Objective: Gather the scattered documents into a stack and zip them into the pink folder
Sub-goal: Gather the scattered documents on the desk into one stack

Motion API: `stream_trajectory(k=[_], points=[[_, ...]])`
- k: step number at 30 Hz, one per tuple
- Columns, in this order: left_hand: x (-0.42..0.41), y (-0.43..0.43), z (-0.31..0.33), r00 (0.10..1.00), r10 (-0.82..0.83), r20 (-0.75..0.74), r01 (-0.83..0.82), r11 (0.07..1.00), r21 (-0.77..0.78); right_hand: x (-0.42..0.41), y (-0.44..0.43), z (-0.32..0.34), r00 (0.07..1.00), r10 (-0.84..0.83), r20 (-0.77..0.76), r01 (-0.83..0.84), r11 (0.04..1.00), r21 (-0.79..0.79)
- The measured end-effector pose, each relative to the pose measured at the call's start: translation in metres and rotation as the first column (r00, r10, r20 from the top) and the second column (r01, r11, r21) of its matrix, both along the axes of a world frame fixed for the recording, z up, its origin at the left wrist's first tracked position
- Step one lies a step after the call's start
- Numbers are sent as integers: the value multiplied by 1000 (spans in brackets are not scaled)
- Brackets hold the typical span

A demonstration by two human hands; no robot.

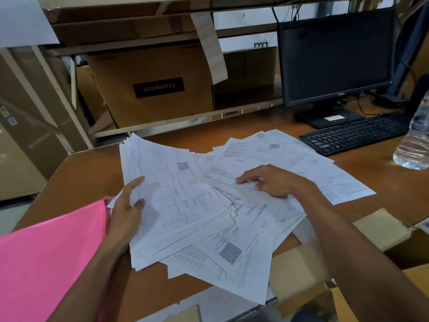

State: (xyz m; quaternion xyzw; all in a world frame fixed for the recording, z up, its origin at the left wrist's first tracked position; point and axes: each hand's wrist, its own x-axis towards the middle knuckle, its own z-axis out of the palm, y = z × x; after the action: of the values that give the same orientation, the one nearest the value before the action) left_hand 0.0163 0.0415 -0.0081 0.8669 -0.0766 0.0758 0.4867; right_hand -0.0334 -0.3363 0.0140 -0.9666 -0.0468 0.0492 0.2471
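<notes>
White printed documents lie spread over the brown desk (92, 166). A thick stack of sheets (176, 196) is tilted up at the centre left, and my left hand (127, 210) grips its left edge, thumb on top. My right hand (269, 180) rests on loose sheets (290, 159) to the right, fingers pinching a page that is lifting off the pile. More loose pages (232, 259) fan out toward the desk's near edge. The pink folder (46, 259) lies at the lower left, partly under my left forearm.
A black monitor (334, 56) and black keyboard (352, 135) stand at the back right. A clear water bottle (415, 140) is at the right edge. Cardboard boxes (151, 89) fill the shelves behind. Cardboard flaps (301, 263) sit at the near right.
</notes>
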Motion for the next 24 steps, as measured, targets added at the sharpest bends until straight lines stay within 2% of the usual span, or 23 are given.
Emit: stream_trajectory(k=[2, 4, 5, 6, 7, 9, 12, 15, 18, 21, 24], points=[[2, 0, -2, 1000, -6, 3, 6, 1000, -10, -3, -7, -2, 980, -167, 110, 164, 986, 37], [5, 2, -4, 1000, -1, 20, 1, 1000, -11, 3, -7, -6, 886, -389, 253, 395, 918, 29], [6, 3, -5, 1000, 6, 21, -5, 1000, -12, 7, -6, -8, 836, -479, 268, 501, 865, -17], [7, 3, -6, 1000, 8, 18, -7, 1000, -10, 10, -2, -12, 807, -550, 217, 579, 808, -107], [8, 4, -7, 1000, 3, 18, -3, 1000, -7, 12, 3, -17, 795, -592, 131, 606, 769, -205], [8, 5, -8, 1000, -4, 21, 4, 1000, -1, 16, 12, -24, 793, -609, 16, 583, 752, -307], [9, 4, -8, 1000, 2, 7, -2, 1000, 3, 21, 15, -26, 827, -562, -13, 532, 790, -304], [8, 4, -8, 1000, 6, -1, -6, 1000, -4, 23, 12, -22, 853, -521, 19, 512, 831, -218], [8, 3, -7, 1000, -12, 1, 12, 1000, -22, 18, 11, -18, 847, -526, 75, 526, 850, 19], [7, 2, -6, 1000, -12, -1, 12, 1000, -25, 14, 13, -12, 831, -546, 109, 520, 831, 198], [7, 3, -6, 1000, -12, -1, 12, 1000, -19, 12, 11, -6, 767, -629, 124, 560, 752, 348]])
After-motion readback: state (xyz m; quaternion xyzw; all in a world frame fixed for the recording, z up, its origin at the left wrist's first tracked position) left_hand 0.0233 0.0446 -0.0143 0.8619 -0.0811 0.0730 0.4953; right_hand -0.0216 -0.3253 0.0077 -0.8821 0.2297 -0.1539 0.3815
